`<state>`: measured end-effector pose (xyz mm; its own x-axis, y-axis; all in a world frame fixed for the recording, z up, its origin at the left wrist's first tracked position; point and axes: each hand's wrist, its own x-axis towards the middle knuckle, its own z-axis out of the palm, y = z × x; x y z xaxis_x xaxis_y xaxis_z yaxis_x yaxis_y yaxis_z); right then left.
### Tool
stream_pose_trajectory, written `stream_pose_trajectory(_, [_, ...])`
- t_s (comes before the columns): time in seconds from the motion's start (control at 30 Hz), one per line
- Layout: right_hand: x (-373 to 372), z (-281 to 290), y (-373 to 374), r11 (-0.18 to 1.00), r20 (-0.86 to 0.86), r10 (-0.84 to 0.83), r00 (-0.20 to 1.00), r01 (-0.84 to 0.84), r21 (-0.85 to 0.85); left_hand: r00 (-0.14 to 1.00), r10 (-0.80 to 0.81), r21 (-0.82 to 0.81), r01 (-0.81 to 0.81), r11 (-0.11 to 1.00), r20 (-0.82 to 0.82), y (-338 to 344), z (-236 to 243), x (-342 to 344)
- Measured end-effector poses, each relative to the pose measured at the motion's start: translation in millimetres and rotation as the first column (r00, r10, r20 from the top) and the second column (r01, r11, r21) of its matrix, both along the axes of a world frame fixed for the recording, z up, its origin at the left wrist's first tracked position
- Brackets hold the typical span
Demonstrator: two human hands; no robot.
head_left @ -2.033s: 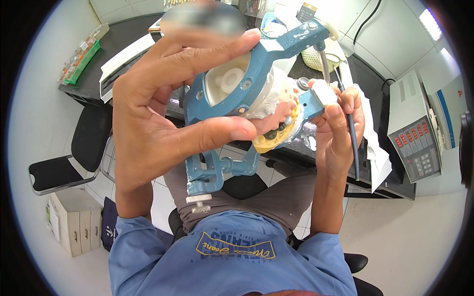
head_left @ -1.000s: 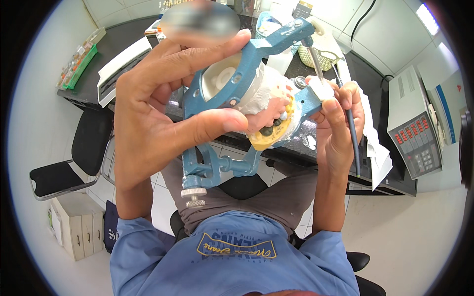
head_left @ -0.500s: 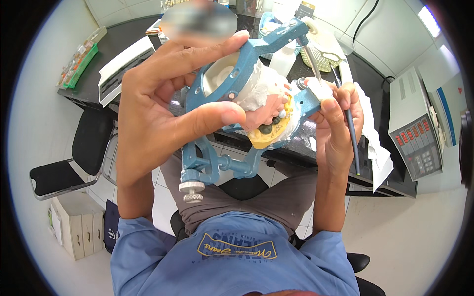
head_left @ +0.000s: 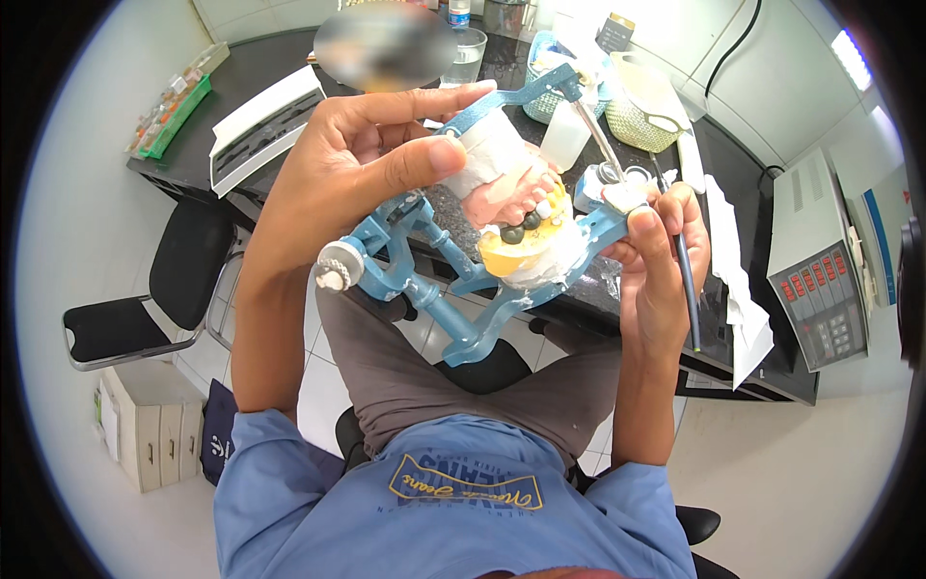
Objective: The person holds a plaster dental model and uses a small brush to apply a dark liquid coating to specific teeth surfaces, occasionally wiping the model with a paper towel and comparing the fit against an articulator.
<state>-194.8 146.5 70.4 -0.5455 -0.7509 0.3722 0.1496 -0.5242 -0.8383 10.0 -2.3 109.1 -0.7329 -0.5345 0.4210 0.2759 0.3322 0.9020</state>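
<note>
The left hand (head_left: 342, 159) is clamped on the blue frame (head_left: 439, 311)'s top, the right hand (head_left: 656, 256) on its right end, also pinching a thin dark tool (head_left: 687, 285). Casts (head_left: 503, 198) sit inside the frame, held above the lap (head_left: 386, 357); beyond it, on the bench (head_left: 270, 66), stands a green basket (head_left: 641, 101).

Your frame (head_left: 442, 314) is kinda muted teal-blue, flecked with white. Inside it, your upper cast (head_left: 503, 185) goes white to pink; the lower cast (head_left: 513, 257) is yellow over white with black teeth (head_left: 512, 234). Right of the frame, your slim tool (head_left: 688, 289) is dark navy. Beyond the frame: black surface (head_left: 265, 63), pale green basket (head_left: 648, 104). Below it, your blue shirt (head_left: 453, 536) has yellow-and-navy print.
</note>
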Motion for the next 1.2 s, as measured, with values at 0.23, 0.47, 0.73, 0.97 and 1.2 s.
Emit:
stream_pose_trajectory(0.23, [-0.8, 1.4, 1.5, 1.0, -0.003, -0.003, 1.0, 0.003, 0.03, 1.0, 0.01, 0.065, -0.011, 0.998, 0.016, 1.8, -2.4, -1.8])
stream_pose_trajectory(0.47, [-0.6, 3.2, 1.3, 0.999, 0.004, -0.01, 1.0, 0.01, 0.03, 1.0, 0.013, 0.052, -0.014, 0.999, 0.027, -0.8, -3.6, -3.6])
stream_pose_trajectory(0.73, [-2.0, 2.7, 0.9, 0.999, -0.005, -0.01, 1.0, 0.011, 0.032, 1.0, 0.012, 0.023, -0.012, 1.0, 0.006, -2.1, -4.6, -4.9])
stream_pose_trajectory(0.97, [-2.9, 1.3, 0.3, 1.0, -0.01, -0.009, 1.0, 0.009, 0.024, 1.0, 0.004, 0.036, -0.005, 0.999, 0.004, 1.3, -2.1, -5.5])
stream_pose_trajectory(1.2, [-2.7, 0.2, -0.1, 1.0, -0.014, -0.016, 1.0, 0.017, 0.023, 1.0, 0.015, -0.017, -0.015, 1.0, 0.006, 2.8, -0.3, -4.0])
